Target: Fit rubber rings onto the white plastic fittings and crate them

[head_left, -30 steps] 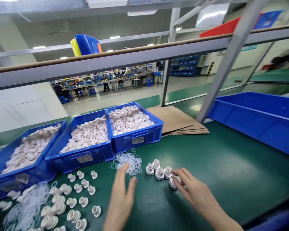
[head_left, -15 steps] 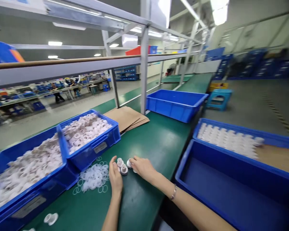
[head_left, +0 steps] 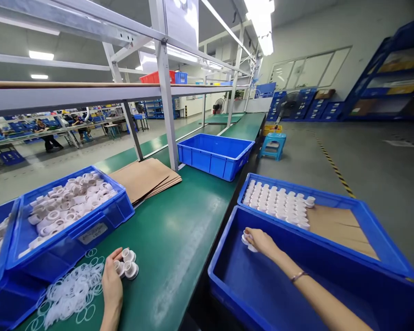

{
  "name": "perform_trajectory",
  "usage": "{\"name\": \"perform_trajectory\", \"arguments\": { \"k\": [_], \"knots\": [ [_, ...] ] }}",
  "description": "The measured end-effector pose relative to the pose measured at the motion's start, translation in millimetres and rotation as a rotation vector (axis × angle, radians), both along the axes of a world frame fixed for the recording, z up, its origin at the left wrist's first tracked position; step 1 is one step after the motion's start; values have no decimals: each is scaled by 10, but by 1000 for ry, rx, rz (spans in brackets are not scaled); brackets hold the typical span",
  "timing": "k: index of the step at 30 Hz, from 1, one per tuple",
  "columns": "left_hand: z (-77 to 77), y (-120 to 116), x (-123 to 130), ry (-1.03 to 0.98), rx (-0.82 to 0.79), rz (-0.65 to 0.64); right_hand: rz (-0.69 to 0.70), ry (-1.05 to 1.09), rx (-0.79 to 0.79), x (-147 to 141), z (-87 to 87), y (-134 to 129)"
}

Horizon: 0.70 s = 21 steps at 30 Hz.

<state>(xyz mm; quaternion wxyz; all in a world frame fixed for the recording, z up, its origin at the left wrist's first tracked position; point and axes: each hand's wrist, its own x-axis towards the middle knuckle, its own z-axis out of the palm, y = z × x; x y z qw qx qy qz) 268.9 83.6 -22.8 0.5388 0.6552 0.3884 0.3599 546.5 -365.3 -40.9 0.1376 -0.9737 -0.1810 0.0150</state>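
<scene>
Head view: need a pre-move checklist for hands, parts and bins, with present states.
1. Right hand on at least one white flanged plastic piece inside the near deep blue plastic bin: ok; exact count, cannot tell.
2. Left hand at the cluster of three white flanged plastic parts on the green tabletop: ok.
3. Cluster parts upright: ok, tube ends up.
4. Translucent thin rings seated on those three parts: cannot tell; a loose pile lies beside the left hand.
5. White rows covering all the brown cardboard in the far blue plastic bin: not ok, bare cardboard shows.
</scene>
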Motion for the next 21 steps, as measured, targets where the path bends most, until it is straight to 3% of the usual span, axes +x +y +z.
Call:
{"name": "perform_trajectory", "arguments": {
  "k": [2,4,9,14,17,21],
  "knots": [
    [-12,10,-3,15,-53,-24,-16,22,5,72,-274,71],
    [-21,21,-4,25,-85,-20,-27,24,28,151,-431,151],
    [-2,15,0,34,-97,-24,-30,7,84,264,-567,235],
    [36,-14,11,-13,-130,-65,16,-6,87,130,-671,333],
    [21,-28,20,-74,-161,-79,43,-36,71,61,-548,332],
    [-28,-43,40,-153,-165,-121,25,-170,66,-11,24,409]
  ]
}}
